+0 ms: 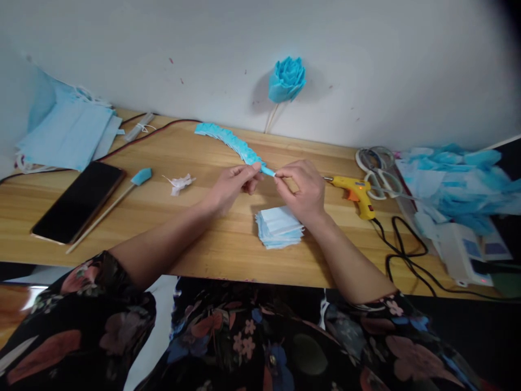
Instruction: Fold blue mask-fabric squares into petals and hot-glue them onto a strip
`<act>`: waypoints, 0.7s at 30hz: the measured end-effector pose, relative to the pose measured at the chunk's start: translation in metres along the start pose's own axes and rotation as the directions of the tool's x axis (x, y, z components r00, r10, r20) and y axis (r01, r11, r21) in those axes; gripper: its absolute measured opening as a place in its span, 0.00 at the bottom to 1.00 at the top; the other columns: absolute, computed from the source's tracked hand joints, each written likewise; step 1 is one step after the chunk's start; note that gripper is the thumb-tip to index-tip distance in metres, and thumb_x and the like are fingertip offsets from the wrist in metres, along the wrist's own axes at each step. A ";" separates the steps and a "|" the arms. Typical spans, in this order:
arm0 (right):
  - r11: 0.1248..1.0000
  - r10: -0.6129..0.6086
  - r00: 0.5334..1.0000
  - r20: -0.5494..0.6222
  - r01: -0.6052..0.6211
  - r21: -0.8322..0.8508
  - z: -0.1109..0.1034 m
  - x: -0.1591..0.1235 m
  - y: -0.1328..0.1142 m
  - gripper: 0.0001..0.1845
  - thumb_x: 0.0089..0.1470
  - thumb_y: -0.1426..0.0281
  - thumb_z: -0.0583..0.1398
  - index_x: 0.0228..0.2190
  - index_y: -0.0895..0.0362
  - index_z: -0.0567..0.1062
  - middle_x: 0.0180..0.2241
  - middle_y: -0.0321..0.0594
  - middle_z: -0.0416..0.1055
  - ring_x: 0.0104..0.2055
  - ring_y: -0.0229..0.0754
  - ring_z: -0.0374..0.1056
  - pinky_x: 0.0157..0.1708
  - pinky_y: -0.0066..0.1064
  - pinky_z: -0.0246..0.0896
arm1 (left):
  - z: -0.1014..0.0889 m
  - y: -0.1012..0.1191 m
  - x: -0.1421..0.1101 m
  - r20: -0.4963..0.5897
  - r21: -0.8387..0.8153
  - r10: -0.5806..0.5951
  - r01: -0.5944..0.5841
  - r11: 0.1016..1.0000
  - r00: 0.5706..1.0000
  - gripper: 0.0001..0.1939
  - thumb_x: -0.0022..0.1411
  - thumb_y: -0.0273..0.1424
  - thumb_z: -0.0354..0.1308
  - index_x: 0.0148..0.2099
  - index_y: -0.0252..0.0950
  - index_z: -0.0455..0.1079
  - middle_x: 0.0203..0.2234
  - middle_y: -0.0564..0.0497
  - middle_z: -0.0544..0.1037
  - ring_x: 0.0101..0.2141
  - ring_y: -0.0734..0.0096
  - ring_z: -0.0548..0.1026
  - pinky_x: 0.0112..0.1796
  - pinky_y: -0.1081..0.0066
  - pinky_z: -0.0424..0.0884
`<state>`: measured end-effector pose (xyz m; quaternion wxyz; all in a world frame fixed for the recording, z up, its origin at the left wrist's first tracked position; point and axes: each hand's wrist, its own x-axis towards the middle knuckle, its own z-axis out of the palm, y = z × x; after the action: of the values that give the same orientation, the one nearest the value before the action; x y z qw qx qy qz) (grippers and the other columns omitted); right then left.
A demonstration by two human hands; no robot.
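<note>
Far to the left of your grip lies a pile of blue face masks (67, 130), with a black phone (79, 203) below it and a blue-tipped stick (141, 176) just beside the phone. Nearer your grip, still on its left, is a crumpled white scrap (179, 184). A curved row of overlapping blue pieces (228, 139) runs from the upper left down to your left fingertips. Your left hand (238, 182) grasps the left end of a small blue piece (267, 171) between thumb and fingers; you can't tell whether it joins the row. Just below your grip sits a stack of pale blue sheets (279, 228). Above it, a blue flower (287, 80) stands against the wall. Your right hand (303, 187) pinches the small blue piece's right end in its fingertips. Right of your grip lie a yellow glue gun (356, 193), then scissors (383, 184), and farther out a heap of blue scraps (456, 174).
</note>
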<state>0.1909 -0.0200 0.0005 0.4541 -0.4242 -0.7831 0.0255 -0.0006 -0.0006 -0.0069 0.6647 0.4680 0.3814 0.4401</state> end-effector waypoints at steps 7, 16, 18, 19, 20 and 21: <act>0.998 0.070 0.996 0.055 -0.070 0.001 0.000 -0.002 0.001 0.07 0.60 0.72 0.61 0.35 0.48 0.78 0.36 0.39 0.79 0.42 0.49 0.73 0.46 0.47 0.64 | 0.000 0.005 -0.002 0.048 -0.018 0.044 -0.043 0.999 0.998 0.20 0.60 0.39 0.67 0.23 0.36 0.65 0.18 0.55 0.67 0.24 0.77 0.65 0.31 0.72 0.63; 0.777 0.494 0.856 0.153 -0.514 0.363 0.001 0.001 -0.003 0.09 0.62 0.59 0.61 0.39 0.50 0.77 0.37 0.37 0.78 0.39 0.42 0.72 0.44 0.38 0.67 | -0.003 -0.001 0.002 -0.030 0.063 0.076 -0.074 0.995 0.997 0.17 0.57 0.39 0.67 0.24 0.37 0.66 0.19 0.56 0.67 0.24 0.76 0.64 0.31 0.71 0.62; 0.730 0.511 0.834 0.208 -0.548 0.408 0.001 0.001 -0.002 0.13 0.62 0.55 0.61 0.34 0.52 0.77 0.35 0.37 0.77 0.39 0.42 0.71 0.44 0.37 0.67 | -0.002 -0.001 0.002 -0.040 0.082 0.083 -0.079 0.993 0.996 0.18 0.56 0.41 0.68 0.24 0.37 0.66 0.19 0.56 0.67 0.24 0.76 0.63 0.31 0.71 0.62; 0.714 0.511 0.829 0.229 -0.557 0.424 0.002 0.001 -0.001 0.15 0.61 0.54 0.61 0.32 0.52 0.77 0.34 0.37 0.76 0.39 0.42 0.70 0.44 0.36 0.66 | -0.002 0.000 0.002 -0.040 0.087 0.087 -0.083 0.993 0.995 0.18 0.55 0.42 0.68 0.24 0.37 0.66 0.19 0.56 0.67 0.24 0.76 0.63 0.31 0.71 0.62; 0.702 0.509 0.825 0.246 -0.563 0.437 0.002 0.001 -0.001 0.16 0.61 0.53 0.61 0.30 0.52 0.76 0.33 0.36 0.75 0.39 0.42 0.70 0.43 0.36 0.65 | -0.002 0.000 0.001 -0.040 0.092 0.091 -0.087 0.992 0.995 0.19 0.55 0.43 0.69 0.24 0.37 0.66 0.19 0.56 0.67 0.24 0.76 0.63 0.31 0.71 0.62; 0.690 0.508 0.822 0.259 -0.568 0.449 0.002 0.001 -0.001 0.17 0.60 0.54 0.62 0.29 0.53 0.75 0.32 0.36 0.74 0.38 0.41 0.69 0.42 0.35 0.65 | -0.002 0.001 0.001 -0.039 0.096 0.095 -0.091 0.991 0.995 0.19 0.54 0.43 0.69 0.24 0.37 0.67 0.19 0.56 0.67 0.24 0.76 0.63 0.31 0.71 0.61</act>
<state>0.1887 -0.0194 0.0009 0.4761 -0.4977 -0.6132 0.3867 -0.0019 0.0012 -0.0067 0.6121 0.5064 0.3939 0.4623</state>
